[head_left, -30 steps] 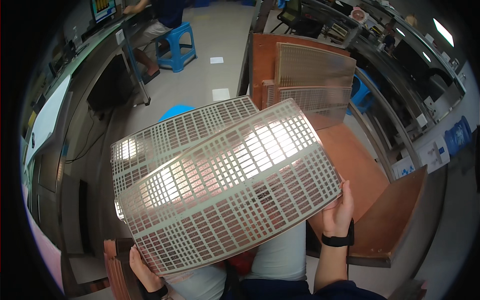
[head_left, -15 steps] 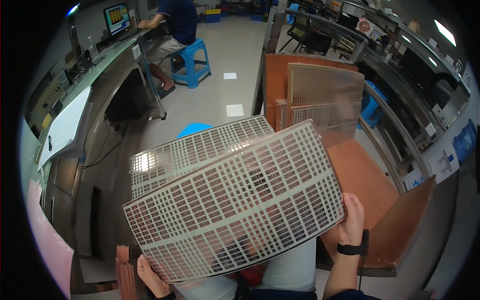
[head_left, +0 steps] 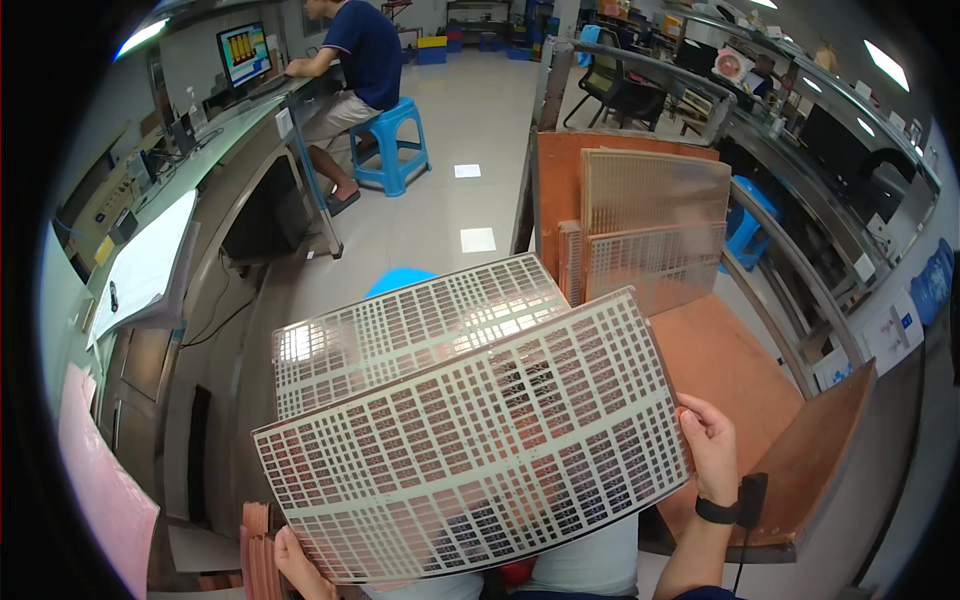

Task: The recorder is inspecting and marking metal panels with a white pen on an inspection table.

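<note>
A large circuit board panel (head_left: 470, 455), coppery with a pale green grid, is held tilted over my lap. My left hand (head_left: 303, 566) is closed on its lower left corner. The right edge is pinched between the thumb and fingers of my right hand (head_left: 710, 448), which has a black band at the wrist. Just beyond lies a second panel (head_left: 415, 325) of the same pattern, its near part hidden by the held one. Part of a blue stool seat (head_left: 398, 281) shows behind that second panel.
To the right, a rack with brown boards (head_left: 740, 370) and a metal rail holds several upright panels (head_left: 655, 192). Reddish-brown boards (head_left: 257, 550) stand at lower left, near a pink sheet (head_left: 105, 480). A person (head_left: 360, 60) sits at the left bench (head_left: 215, 155).
The whole view has shifted, so the surroundings sit slightly lower in it. The held panel also appears lower and tilts a bit differently. Both hands keep their grip on it.
</note>
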Demonstrator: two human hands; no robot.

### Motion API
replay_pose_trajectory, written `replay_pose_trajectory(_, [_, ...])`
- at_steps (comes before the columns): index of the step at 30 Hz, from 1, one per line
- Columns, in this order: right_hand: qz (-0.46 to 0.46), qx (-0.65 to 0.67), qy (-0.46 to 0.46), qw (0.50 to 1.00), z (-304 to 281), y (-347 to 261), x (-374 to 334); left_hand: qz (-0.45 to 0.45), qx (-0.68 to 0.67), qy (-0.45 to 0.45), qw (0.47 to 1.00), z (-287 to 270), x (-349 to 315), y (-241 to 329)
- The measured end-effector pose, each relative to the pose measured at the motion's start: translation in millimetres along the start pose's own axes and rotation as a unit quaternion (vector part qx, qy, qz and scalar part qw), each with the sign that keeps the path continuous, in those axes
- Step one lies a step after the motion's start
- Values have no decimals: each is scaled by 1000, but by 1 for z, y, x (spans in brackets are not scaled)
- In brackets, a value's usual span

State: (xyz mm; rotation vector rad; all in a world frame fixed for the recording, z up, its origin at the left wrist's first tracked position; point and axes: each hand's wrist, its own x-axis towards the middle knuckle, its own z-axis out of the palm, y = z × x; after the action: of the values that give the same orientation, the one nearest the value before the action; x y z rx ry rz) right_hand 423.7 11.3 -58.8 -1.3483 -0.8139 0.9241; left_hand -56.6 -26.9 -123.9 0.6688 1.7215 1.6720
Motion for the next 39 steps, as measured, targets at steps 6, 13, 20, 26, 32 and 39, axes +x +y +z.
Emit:
replay_pose_trajectory(6, [8,-64,-23,998,-9,15,6,4,-28,5,1000,-3,-1,6])
replay_pose_trajectory(13, [10,-75,-23,997,-17,34,20,5,-64,-51,997,1,-8,24])
replay_pose_trajectory(20, [44,-88,5,995,-21,58,26,-32,-134,-97,986,6,-21,46])
replay_pose_trajectory(26, [64,-126,30,990,-34,74,32,-20,-122,-129,984,8,-23,52])
replay_pose_trajectory(32, [49,-68,29,996,-31,83,34,-16,-132,-139,981,8,-24,53])
replay_pose_trajectory(39, [3,12,31,999,-32,71,42,67,-130,-109,983,4,-25,51])
